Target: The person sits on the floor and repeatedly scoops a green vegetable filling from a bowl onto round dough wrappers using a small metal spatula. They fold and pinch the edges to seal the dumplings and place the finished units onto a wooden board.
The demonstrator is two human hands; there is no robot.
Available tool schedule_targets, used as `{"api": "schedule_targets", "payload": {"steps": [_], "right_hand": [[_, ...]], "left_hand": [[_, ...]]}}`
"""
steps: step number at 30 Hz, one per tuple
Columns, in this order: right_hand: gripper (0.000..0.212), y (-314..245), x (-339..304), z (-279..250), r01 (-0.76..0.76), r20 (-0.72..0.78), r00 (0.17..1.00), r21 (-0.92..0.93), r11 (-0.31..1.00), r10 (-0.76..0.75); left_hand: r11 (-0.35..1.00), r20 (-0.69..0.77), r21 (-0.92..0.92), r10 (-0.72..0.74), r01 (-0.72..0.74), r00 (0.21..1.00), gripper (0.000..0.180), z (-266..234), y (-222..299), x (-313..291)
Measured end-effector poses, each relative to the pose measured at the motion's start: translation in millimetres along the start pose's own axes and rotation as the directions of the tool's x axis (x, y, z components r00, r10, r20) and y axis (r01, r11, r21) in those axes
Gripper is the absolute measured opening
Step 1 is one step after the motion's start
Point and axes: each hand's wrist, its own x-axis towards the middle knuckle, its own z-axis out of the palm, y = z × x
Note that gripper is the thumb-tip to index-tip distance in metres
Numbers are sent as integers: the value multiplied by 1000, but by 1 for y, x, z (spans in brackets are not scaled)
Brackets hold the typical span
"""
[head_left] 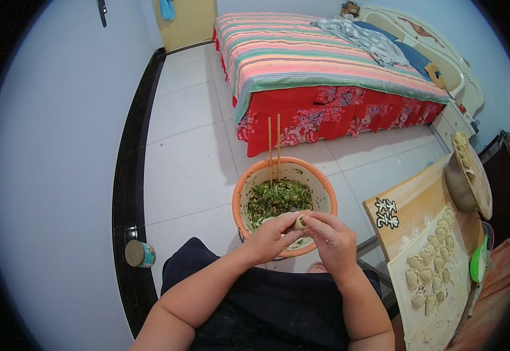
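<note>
My left hand (270, 238) and my right hand (332, 243) meet over the near rim of an orange-rimmed basin (239, 202). Between their fingertips they pinch a small, pale dumpling (301, 223), its dough folded up around the middle. The fingers of both hands are closed on it and partly hide it. Chopped green filling (281, 196) lies inside the basin below. Two long chopsticks (270, 149) stand upright in the filling, leaning on the far side.
To the right, a wooden table (404, 202) bears a white mat (404, 281) with several rows of dumplings (436, 248). A metal pot (460, 190) with a round board of dumplings on top and a green bowl (477, 263) stand there too. A bed (325, 111) is ahead; a tin (140, 254) lies left.
</note>
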Motion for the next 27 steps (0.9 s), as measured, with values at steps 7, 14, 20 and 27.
{"api": "schedule_targets", "payload": {"steps": [7,14,20,27], "right_hand": [[19,2,-1,2,42,9,999,-39,998,-42],[20,4,-6,6,-286,53,958,84,955,282],[22,1,-5,6,-251,39,968,150,956,248],[21,0,-4,6,-316,88,947,100,944,308]], "left_hand": [[982,-43,182,48,-39,998,45,-1,6,-2],[987,-32,152,62,-56,998,45,-2,1,0],[969,-27,237,79,-70,997,47,1,-8,0],[963,-25,260,84,-74,996,46,2,-8,-3]]}}
